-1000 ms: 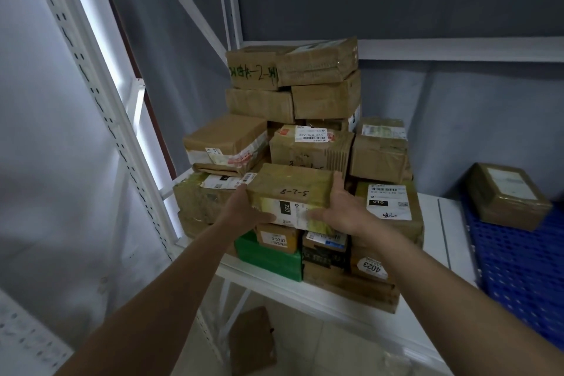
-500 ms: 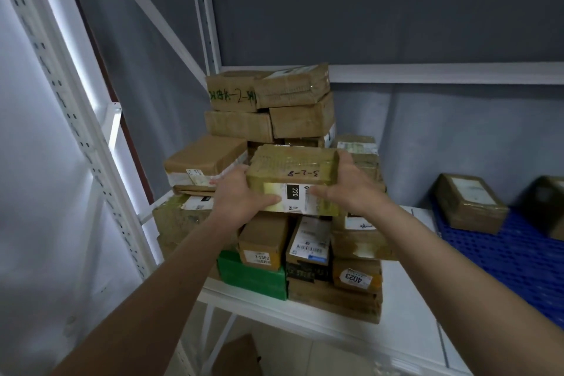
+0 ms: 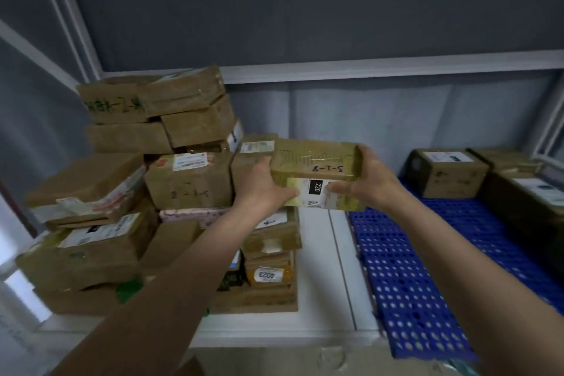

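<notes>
Step, likely: mid-carry. Parcel [image 3: 317, 174], marked "220" on label, held in air over white shelf [image 3: 320, 253], just right of parcel stack [image 3: 189, 180], left of blue grid mat [image 3: 412, 268].

Left hand [image 3: 262, 183] clamps left end, right hand [image 3: 369, 183] clamps right end; thumbs on front face.

Next, probably: move right, lower flat onto mat, near boxes [image 3: 448, 174] at back. Keep level, release both hands once seated.
</notes>
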Demonstrator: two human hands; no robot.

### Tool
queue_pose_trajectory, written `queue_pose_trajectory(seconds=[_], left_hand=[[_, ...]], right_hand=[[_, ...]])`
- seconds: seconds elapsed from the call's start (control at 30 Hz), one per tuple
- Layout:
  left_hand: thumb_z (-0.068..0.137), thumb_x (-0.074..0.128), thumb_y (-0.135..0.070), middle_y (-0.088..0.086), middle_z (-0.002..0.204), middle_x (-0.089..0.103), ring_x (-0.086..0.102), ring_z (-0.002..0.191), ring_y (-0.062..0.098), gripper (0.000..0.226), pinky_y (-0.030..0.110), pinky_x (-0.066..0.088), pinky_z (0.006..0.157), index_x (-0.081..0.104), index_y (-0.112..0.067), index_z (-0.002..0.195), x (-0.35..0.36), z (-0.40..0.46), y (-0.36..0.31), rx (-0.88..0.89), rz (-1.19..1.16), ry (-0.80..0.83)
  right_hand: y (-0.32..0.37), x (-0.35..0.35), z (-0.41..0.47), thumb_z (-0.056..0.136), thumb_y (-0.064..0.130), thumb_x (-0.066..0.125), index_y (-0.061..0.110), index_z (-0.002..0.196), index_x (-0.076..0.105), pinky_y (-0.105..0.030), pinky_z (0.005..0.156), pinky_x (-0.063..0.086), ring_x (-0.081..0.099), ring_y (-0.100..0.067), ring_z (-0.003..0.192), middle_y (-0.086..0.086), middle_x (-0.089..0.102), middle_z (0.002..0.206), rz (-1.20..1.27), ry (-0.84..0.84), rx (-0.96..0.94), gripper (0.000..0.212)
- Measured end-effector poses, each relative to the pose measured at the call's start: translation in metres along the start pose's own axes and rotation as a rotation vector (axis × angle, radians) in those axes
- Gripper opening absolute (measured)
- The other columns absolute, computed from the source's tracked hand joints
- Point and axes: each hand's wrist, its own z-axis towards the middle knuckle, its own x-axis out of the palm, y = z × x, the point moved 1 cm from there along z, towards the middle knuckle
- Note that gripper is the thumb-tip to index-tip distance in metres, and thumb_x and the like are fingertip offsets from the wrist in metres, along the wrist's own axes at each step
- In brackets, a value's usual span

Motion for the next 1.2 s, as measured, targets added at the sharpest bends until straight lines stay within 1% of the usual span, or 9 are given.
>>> queue_pose_trajectory(seconds=[0.1,0.2,0.4,0.57,0.7,0.83,0.93,1.1,1.2], left_hand=[[0.068,0.083,-0.015,-0.001,0.112,0.067,0.064,0.103,0.018,0.056,0.035,0.051,0.094,0.057,-0.018,0.117,0.038,0.012,-0.014,-0.006,-0.009,0.05],[0.068,0.084,-0.014,0.001,0.116,0.065,0.062,0.105,0.019,0.061,0.036,0.05,0.094,0.055,-0.016,0.122,0.078,0.024,-0.024,-0.027,-0.022,0.109],[0.07,0.083,-0.014,0.002,0.118,0.063,0.061,0.106,0.019,0.061,0.034,0.051,0.092,0.052,-0.014,0.122,0.167,0.041,-0.038,-0.123,-0.003,0.247],[0.071,0.08,-0.01,0.002,0.116,0.061,0.06,0.105,0.019,0.058,0.03,0.051,0.084,0.048,-0.013,0.119,0.244,0.056,-0.045,-0.201,-0.014,0.341],[0.072,0.079,-0.01,0.004,0.115,0.061,0.06,0.104,0.019,0.057,0.032,0.052,0.085,0.046,-0.012,0.119,0.302,0.068,-0.049,-0.25,-0.001,0.405],[0.074,0.078,-0.01,0.005,0.115,0.06,0.06,0.103,0.02,0.055,0.03,0.051,0.08,0.046,-0.012,0.119,0.348,0.077,-0.05,-0.298,0.018,0.456],[0.075,0.078,-0.009,0.005,0.12,0.058,0.058,0.104,0.019,0.06,0.029,0.05,0.08,0.043,-0.011,0.125,0.372,0.078,-0.048,-0.331,-0.005,0.486],[0.079,0.077,-0.012,0.004,0.125,0.052,0.054,0.112,0.021,0.067,0.029,0.046,0.087,0.036,-0.011,0.133,0.396,0.083,-0.046,-0.379,-0.091,0.502],[0.078,0.079,-0.016,0.003,0.127,0.053,0.054,0.11,0.017,0.069,0.028,0.046,0.086,0.039,-0.014,0.135,0.405,0.091,-0.043,-0.37,-0.117,0.46]], right_hand=[[-0.036,-0.016,0.009,0.067,0.035,0.084,0.02,0.14,0.027,-0.044,0.095,0.049,0.055,-0.023,0.111,-0.003,0.055,0.122,0.011,-0.025,0.063,0.093],[-0.075,-0.028,0.02,0.066,0.033,0.084,0.019,0.139,0.027,-0.045,0.098,0.046,0.053,-0.024,0.116,-0.006,0.053,0.126,0.017,-0.014,0.117,0.094],[-0.162,-0.049,0.043,0.067,0.034,0.084,0.02,0.138,0.025,-0.041,0.097,0.047,0.052,-0.024,0.114,-0.008,0.05,0.126,-0.036,0.054,0.238,0.094],[-0.232,-0.064,0.062,0.067,0.032,0.084,0.02,0.144,0.017,-0.039,0.095,0.044,0.048,-0.027,0.12,-0.009,0.044,0.133,-0.049,0.107,0.324,0.103],[-0.286,-0.074,0.076,0.067,0.03,0.085,0.021,0.147,0.012,-0.04,0.095,0.043,0.047,-0.029,0.121,-0.01,0.041,0.136,-0.039,0.146,0.392,0.108],[-0.329,-0.082,0.085,0.071,0.028,0.082,0.02,0.149,0.007,-0.04,0.096,0.042,0.046,-0.03,0.121,-0.012,0.04,0.137,-0.025,0.188,0.426,0.108],[-0.351,-0.084,0.087,0.074,0.028,0.08,0.02,0.148,0.004,-0.039,0.094,0.044,0.047,-0.03,0.12,-0.012,0.04,0.135,-0.016,0.227,0.447,0.107],[-0.37,-0.088,0.086,0.074,0.041,0.078,0.019,0.144,0.006,-0.034,0.081,0.046,0.05,-0.028,0.114,-0.011,0.041,0.132,-0.043,0.331,0.476,0.103],[-0.37,-0.096,0.089,0.071,0.06,0.071,0.017,0.143,0.017,-0.041,0.091,0.047,0.049,-0.029,0.119,-0.009,0.04,0.135,-0.183,0.346,0.499,0.1]])
